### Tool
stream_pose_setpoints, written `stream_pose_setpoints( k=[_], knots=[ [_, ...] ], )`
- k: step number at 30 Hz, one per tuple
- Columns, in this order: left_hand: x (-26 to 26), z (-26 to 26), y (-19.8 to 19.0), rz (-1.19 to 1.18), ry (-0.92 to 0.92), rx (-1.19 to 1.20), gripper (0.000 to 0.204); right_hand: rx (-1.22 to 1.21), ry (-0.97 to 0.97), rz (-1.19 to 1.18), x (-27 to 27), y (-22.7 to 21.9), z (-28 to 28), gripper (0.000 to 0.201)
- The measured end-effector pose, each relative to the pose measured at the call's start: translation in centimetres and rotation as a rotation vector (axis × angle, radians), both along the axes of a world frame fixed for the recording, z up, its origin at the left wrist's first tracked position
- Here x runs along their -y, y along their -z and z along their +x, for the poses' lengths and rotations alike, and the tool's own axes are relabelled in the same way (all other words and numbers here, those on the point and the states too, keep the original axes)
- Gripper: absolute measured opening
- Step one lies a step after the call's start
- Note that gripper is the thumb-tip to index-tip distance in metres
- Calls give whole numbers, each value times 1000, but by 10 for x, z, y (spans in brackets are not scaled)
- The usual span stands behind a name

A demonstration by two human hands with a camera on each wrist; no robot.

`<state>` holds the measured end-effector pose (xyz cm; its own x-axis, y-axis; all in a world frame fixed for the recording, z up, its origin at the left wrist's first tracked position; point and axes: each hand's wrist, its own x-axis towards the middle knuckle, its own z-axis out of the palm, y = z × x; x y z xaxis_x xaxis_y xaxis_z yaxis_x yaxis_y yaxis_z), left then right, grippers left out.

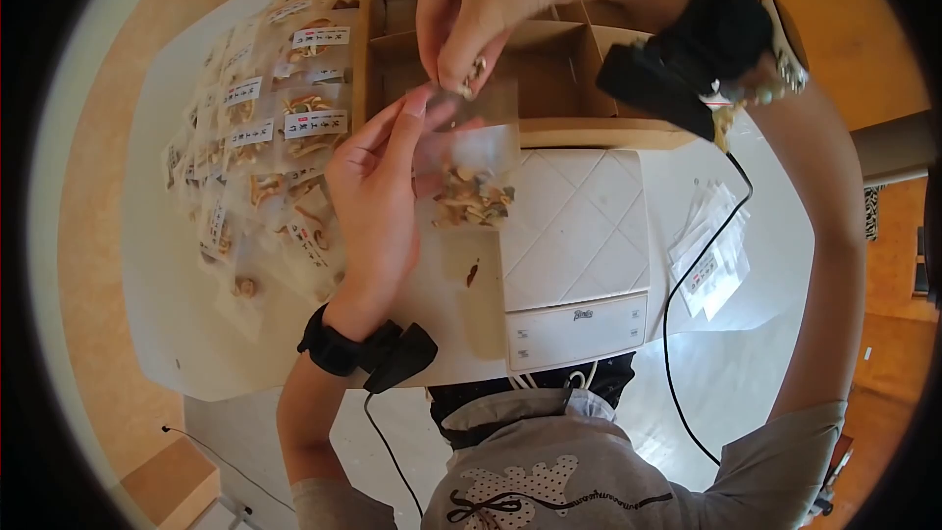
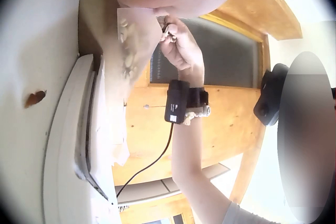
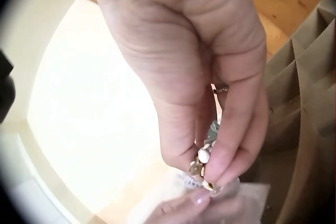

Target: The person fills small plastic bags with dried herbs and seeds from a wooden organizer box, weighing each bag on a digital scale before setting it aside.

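My left hand [image 1: 378,191] holds a clear plastic bag [image 1: 500,118] with a white label, its thumb near the bag's mouth. Brown and pale dried pieces [image 1: 473,201] lie in the bottom of the bag. Just over that mouth, the fingers and thumb of my right hand [image 1: 481,15] pinch a small cluster of mixed dried pieces [image 3: 203,155], one of them white and rounded, others brown and greenish. In the left wrist view the bag [image 2: 131,50] hangs below the left palm, with the right hand [image 2: 181,45] close beside it.
Behind the hands stands a divided cardboard box [image 1: 549,49]. Many filled, labelled bags [image 1: 260,128] are heaped at the left of the table. A white quilted-top box [image 1: 574,226] sits at centre, flatter labelled bags [image 1: 708,255] to its right. One brown scrap [image 1: 473,273] lies nearby. A cable [image 1: 677,304] trails from the right wrist.
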<state>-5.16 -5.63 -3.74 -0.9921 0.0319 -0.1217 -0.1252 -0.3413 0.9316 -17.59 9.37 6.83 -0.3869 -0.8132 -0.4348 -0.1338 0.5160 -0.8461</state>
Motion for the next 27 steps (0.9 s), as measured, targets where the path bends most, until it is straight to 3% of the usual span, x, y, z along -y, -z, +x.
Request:
stream_pose_setpoints(
  k=[4, 17, 20, 24, 27],
  knots=[
    [1, -3, 14, -2, -78, -86, 29, -684, -134, 153, 11, 22, 30, 22],
    [-1, -3, 14, 48, -104, -131, 25, -648, -180, -78, 1, 19, 38, 28],
    [0, -2, 12, 58, -98, -93, 26, -561, -254, 7, 1, 16, 31, 28],
    [-4, 0, 8, 74, -116, -77, 26, -550, -225, -229, -6, 2, 37, 17],
    [-3, 2, 5, 54, -126, -44, 27, -463, -202, -162, 2, 14, 26, 18]
  ],
)
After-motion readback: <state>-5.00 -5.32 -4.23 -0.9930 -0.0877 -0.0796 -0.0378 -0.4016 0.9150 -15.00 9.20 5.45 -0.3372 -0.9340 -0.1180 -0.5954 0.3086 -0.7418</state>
